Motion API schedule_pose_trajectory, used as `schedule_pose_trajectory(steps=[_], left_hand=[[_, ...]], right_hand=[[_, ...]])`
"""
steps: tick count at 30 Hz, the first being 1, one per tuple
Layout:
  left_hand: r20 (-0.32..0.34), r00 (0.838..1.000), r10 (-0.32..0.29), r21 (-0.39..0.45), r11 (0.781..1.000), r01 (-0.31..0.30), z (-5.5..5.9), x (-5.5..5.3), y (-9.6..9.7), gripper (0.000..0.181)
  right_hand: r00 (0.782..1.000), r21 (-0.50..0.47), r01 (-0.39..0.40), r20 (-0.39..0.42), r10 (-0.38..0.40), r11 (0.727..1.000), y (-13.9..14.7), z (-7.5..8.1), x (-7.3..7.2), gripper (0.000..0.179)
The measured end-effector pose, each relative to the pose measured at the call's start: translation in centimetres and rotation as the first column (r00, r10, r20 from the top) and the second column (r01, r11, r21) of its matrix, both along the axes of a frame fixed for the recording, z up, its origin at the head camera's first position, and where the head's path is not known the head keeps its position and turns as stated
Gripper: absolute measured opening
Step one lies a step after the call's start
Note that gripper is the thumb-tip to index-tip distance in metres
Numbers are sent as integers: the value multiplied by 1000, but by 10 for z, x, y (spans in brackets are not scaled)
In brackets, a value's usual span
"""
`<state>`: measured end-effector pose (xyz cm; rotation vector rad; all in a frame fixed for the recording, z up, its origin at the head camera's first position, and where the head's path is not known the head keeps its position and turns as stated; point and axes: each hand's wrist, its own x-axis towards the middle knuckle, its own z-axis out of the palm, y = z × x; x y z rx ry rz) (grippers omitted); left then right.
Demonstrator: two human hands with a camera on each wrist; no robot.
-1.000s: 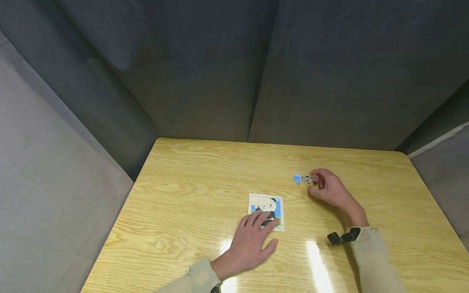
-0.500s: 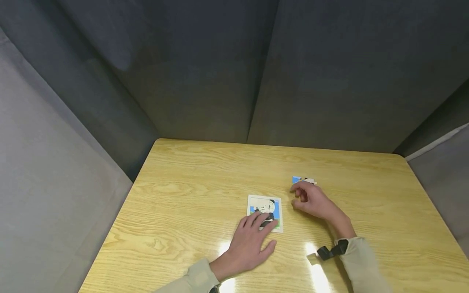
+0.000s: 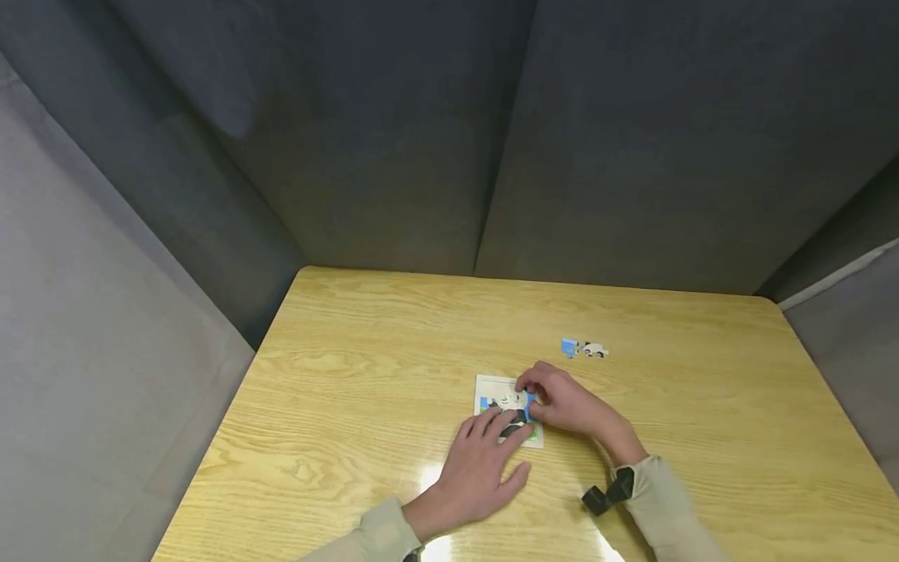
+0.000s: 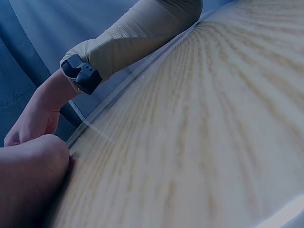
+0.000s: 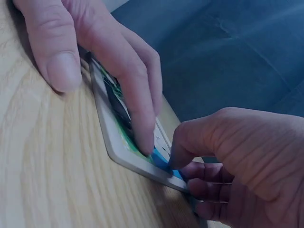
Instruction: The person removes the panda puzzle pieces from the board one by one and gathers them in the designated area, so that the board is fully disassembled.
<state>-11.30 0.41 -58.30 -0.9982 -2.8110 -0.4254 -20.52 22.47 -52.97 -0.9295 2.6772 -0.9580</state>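
Note:
A small square panda puzzle lies in a pale-framed tray (image 3: 480, 393) on the table. My left hand (image 3: 479, 468) is spread flat, its fingertips resting on the lower part of the panda picture. At the tray's upper right corner, my right hand (image 3: 567, 404) has thumb and index finger bent together on a blue puzzle piece (image 5: 160, 158), pinching at it; its other fingers curl outside the frame in the right wrist view. The piece is mostly covered by the fingers. The upper left part of the tray shows plain cream.
Two loose puzzle pieces lie side by side beyond the right hand: a mostly blue piece (image 3: 567, 346) and a white-and-black piece (image 3: 594, 350). A wood-grain table (image 3: 337, 359) bears everything. Dark cloth panels (image 3: 393, 156) stand behind its far edge.
My right hand has moved left and toward me, from the loose pieces to the tray's upper right corner, leaving both pieces on the table. The left hand stays on the puzzle.

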Motion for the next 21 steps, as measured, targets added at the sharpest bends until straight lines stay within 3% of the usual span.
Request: schedule_pose_trajectory(steps=[8, 21], left_hand=[[-37, 999, -2, 6, 1000, 2, -1, -1, 0, 54], [29, 1000, -6, -8, 1000, 7, -1, 0, -1, 57]], right_hand=[[1000, 13, 10, -21, -10, 1000, -8, -3, 0, 25], [997, 39, 74, -11, -73, 997, -12, -5, 4, 15]])
